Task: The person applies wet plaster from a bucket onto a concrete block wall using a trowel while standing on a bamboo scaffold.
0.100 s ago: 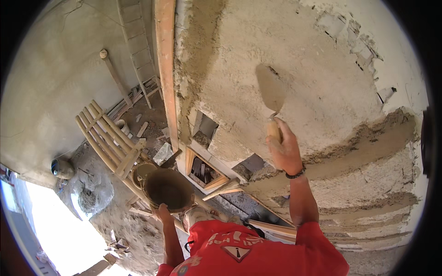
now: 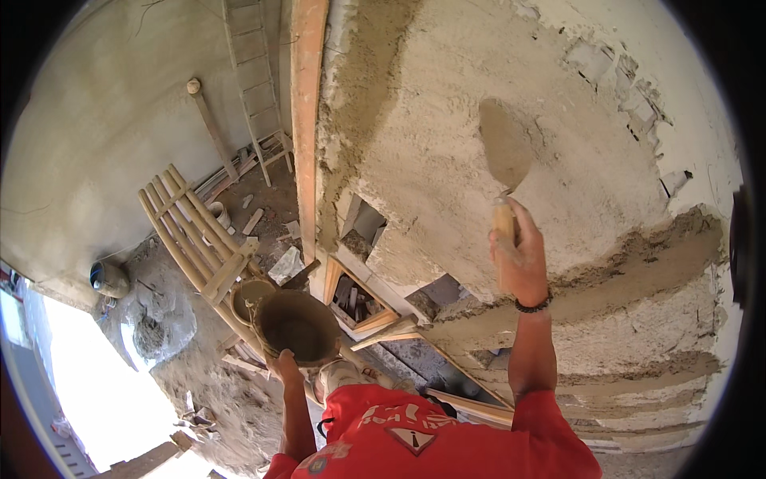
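Note:
My right hand is closed round the wooden handle of a trowel. The leaf-shaped blade, coated in mortar, lies over or against the rough plastered wall; I cannot tell whether it touches. Down on the left, my left hand grips the rim of a dark bucket, and its inside is coated grey-brown. Right behind it a second, paler bucket stands on a platform of wooden poles. Darker bands of wet mortar run across the wall beside my right forearm.
A straight wooden board edges the wall. Square holes and a wooden frame sit below. To the left are a ladder, a round dark container, rubble and a mortar heap on the floor.
My right hand and the trowel have moved right and slightly up across the wall in the picture. The view has shifted a little; my left hand still holds the bucket.

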A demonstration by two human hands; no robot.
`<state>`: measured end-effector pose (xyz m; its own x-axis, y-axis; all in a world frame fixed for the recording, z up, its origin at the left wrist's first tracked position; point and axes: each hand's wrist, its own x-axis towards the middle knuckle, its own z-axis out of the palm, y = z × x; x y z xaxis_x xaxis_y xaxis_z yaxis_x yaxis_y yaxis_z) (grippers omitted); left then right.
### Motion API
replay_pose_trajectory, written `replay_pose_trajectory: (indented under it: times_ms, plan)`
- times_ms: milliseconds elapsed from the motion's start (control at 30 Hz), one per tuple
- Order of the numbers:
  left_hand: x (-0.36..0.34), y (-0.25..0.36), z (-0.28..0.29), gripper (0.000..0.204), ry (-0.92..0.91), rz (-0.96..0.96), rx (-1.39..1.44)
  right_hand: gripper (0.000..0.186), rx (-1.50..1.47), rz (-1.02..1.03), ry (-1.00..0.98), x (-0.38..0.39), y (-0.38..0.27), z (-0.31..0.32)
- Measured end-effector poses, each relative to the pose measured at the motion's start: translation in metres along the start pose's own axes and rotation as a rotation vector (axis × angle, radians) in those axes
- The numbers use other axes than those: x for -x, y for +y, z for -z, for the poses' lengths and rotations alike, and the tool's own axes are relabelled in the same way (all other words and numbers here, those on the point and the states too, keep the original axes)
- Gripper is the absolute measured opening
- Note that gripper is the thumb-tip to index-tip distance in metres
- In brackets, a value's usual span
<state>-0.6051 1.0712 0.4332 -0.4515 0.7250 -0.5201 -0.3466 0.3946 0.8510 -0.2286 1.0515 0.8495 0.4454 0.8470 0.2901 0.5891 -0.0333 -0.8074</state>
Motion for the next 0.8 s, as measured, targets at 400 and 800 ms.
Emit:
replay_pose_trajectory:
  times_ms: [400, 800]
  plan:
    - [0.039, 0.031, -0.023, 0.061, -0.118, -0.277, -0.173, 0.056, 0.317, 0.121, -0.581, 0.029, 0.035, -0.035]
    - [0.035, -0.018, -0.077, 0.07, -0.32, -0.315, -0.619, 0.047, 0.752, 0.283, -0.912, 0.11, 0.265, -0.236]
